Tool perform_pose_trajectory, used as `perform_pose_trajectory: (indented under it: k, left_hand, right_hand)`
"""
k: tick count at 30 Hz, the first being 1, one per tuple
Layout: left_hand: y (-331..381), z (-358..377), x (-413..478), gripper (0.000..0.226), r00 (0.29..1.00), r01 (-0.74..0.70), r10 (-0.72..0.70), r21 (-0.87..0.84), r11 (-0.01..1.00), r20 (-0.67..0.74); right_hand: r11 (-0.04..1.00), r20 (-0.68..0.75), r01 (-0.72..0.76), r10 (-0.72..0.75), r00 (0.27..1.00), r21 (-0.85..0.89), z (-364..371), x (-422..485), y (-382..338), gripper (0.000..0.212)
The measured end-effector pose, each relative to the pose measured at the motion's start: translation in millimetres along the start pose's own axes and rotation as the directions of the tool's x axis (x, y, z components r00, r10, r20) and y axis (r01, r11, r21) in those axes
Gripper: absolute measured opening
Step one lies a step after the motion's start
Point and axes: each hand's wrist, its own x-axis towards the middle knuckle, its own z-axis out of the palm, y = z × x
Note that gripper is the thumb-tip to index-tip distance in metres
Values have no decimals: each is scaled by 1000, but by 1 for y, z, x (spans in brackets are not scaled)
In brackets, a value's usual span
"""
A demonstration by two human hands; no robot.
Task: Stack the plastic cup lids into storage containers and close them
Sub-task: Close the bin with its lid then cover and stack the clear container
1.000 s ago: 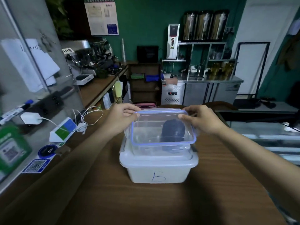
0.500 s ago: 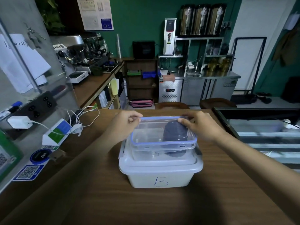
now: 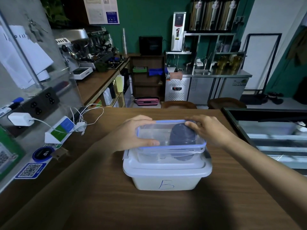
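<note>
While both hands hold its blue-rimmed lid [image 3: 155,133], a clear container [image 3: 149,157] sits atop a white bin [image 3: 166,179] marked B on a wooden table [image 3: 116,206].
Beyond the table, a green-walled café room shows an espresso machine [image 3: 83,45] at left and a stainless counter [image 3: 216,75] at the back. The left hand [image 3: 132,133] grips the lid's left end, thumb along the near edge; the right hand [image 3: 210,130] curls its fingers over the far right corner. A stack of dark cup lids [image 3: 181,138] stands inside the container, just beneath the right fingers.

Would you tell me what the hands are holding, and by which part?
The container lid: the left hand grips its left end, and the right hand its far right corner.
</note>
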Motion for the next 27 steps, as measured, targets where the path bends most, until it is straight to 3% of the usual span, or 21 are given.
perform_pose_trajectory:
  k: [11,19,23,27]
  left_hand:
    - [-4,0,-3,106,998,24,-25,20,1000,59]
    - [-7,1,-2,103,998,15,-15,-5,1000,59]
    - [-9,3,-2,93,998,25,-22,-51,998,61]
    - [-15,12,-7,83,988,17,1,-116,993,153]
  right_hand:
    - [978,42,-81,74,996,194,15,-3,11,47]
    - [918,-30,-76,95,995,389,31,-6,29,33]
    - [926,-39,-66,86,996,371,32,-6,23,33]
    - [924,-1,-66,72,997,377,32,-7,18,36]
